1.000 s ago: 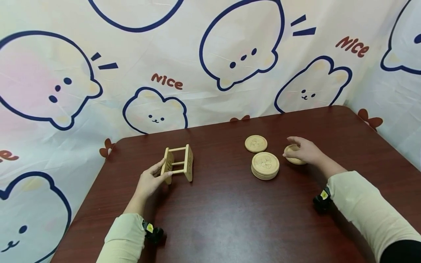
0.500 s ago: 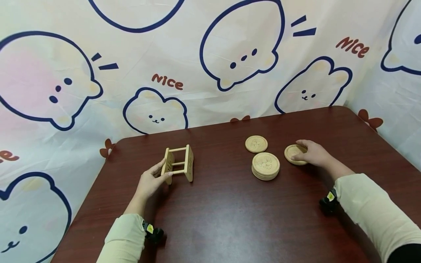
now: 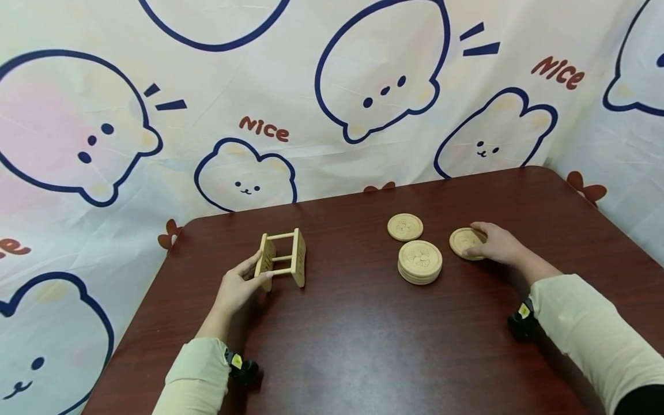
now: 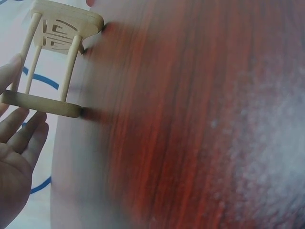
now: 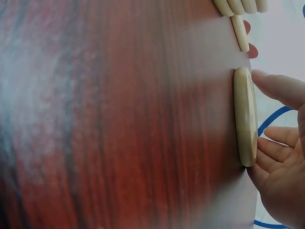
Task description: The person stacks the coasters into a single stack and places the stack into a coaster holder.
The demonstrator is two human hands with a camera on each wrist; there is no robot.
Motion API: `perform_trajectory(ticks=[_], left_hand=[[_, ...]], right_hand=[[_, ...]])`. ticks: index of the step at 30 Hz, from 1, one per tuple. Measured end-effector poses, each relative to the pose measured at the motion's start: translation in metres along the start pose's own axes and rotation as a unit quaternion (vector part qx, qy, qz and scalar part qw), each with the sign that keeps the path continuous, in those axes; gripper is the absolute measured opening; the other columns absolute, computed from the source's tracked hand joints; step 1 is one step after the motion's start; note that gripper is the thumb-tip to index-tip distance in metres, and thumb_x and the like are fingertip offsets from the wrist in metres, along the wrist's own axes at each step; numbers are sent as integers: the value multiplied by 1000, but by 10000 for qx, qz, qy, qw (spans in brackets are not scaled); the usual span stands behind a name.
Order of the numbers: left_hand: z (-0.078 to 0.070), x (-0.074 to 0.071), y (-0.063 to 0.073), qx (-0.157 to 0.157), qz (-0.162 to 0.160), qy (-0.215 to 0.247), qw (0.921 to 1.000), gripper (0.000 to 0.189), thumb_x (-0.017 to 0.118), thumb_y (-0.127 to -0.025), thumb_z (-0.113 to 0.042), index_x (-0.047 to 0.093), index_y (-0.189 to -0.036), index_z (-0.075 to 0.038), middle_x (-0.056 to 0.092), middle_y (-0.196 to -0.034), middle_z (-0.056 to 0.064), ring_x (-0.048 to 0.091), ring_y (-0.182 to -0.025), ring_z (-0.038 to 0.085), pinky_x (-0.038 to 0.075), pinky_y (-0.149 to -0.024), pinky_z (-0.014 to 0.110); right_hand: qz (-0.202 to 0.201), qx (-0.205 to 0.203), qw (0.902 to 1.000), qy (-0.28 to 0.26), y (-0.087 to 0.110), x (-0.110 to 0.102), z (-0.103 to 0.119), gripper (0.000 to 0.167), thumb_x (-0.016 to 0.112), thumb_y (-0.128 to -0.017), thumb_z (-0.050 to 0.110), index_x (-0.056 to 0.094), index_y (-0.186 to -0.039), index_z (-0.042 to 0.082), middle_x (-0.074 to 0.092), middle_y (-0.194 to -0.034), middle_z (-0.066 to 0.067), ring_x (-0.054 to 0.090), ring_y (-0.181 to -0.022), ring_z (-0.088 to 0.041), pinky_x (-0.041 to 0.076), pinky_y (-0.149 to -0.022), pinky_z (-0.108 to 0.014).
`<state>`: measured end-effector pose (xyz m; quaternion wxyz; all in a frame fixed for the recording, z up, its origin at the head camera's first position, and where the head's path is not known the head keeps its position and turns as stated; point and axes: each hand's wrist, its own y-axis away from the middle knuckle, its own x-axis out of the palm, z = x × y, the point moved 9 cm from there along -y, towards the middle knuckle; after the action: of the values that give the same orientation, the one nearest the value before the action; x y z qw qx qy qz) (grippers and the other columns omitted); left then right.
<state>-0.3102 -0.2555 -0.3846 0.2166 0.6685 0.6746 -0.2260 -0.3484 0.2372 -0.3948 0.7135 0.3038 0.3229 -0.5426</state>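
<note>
Support on one side, reach on the other

The left hand [image 3: 234, 291] pinches one side of a pale wooden rack with round rods [image 3: 298, 259]. The right hand [image 3: 497, 245] lies over the right part of a flat, round, pale wooden disc [image 3: 460, 242], fingers loosely spread; how firmly they touch, I cannot tell. Left of that hand sit a stack of round wooden discs [image 3: 420, 259] and, just beyond, a lone pale wooden disc [image 3: 405, 226]. Steadying one piece while handling another seems the step; lifting would call for a firm rim pinch.
</note>
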Motion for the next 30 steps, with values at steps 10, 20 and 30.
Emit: perform_trajectory(ticks=[10, 20, 30], left_hand=[[-1, -1, 1, -4, 10, -32, 10000, 71, 65, -72, -43, 37, -132, -17, 38, -130, 13, 42, -113, 26, 39, -85, 39], [-3, 1, 2, 187, -138, 92, 9997, 66, 68, -73, -32, 40, -130, -13, 45, -123, 16, 46, -108, 27, 41, -83, 38], [-4, -2, 1, 193, -144, 44, 9997, 66, 67, -73, -35, 40, -130, -15, 45, -124, 14, 46, -108, 26, 40, -83, 38]], right_hand=[[29, -91, 9997, 202, -4, 3, -2, 88, 72, -68, 29, 25, -124, -19, 28, -123, -38, 25, -113, -48, 21, -90, -54], [191, -92, 9986, 483, -3, 4, 0, 88, 71, -68, 30, 25, -125, -20, 27, -123, -39, 24, -112, -49, 21, -89, -55], [145, 70, 9992, 376, -2, 4, -3, 96, 70, -66, 40, 23, -128, -16, 26, -124, -37, 25, -112, -48, 23, -88, -56]])
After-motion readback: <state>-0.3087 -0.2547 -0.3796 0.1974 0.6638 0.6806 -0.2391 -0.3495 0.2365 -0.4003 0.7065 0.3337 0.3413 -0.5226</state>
